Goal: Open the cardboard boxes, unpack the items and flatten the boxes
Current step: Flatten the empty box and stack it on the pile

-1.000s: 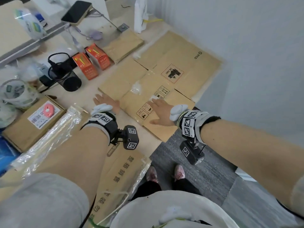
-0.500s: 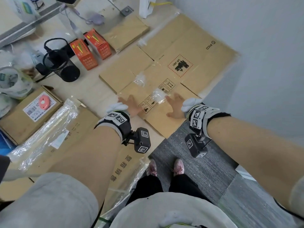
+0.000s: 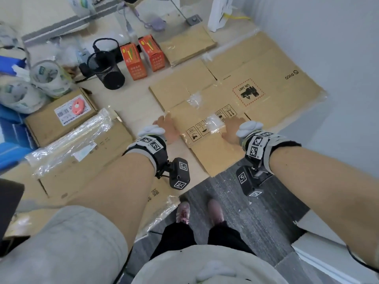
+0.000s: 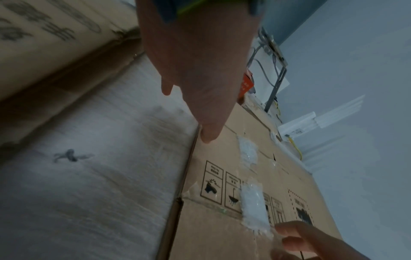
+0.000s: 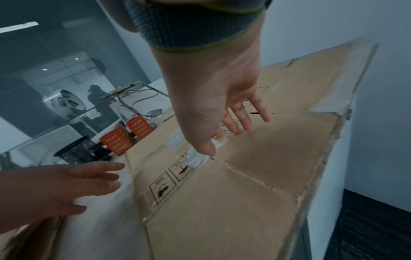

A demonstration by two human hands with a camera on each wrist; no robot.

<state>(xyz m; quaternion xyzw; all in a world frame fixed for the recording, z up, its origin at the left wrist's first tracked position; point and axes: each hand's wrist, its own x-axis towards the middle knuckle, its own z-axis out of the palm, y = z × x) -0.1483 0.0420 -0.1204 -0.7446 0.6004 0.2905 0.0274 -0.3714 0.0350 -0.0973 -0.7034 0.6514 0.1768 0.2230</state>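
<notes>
Head view, frame centre: your left hand [image 3: 166,128] and right hand [image 3: 232,128] lie open-fingered on the flattened box [image 3: 231,99]. Light, stiff, floppy at creases; grip opposite edges.

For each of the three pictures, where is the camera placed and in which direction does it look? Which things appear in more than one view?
Head: worn on the head, looks down at the flattened box on the table; both forearms, left hand, right hand and shoes show.
Left wrist: looks along the left hand, its fingers at the box edge.
Right wrist: looks along the right hand onto the box.
Shared: all views show the box's handling symbols; each wrist view shows the other hand; the orange cartons show in every view.
</notes>
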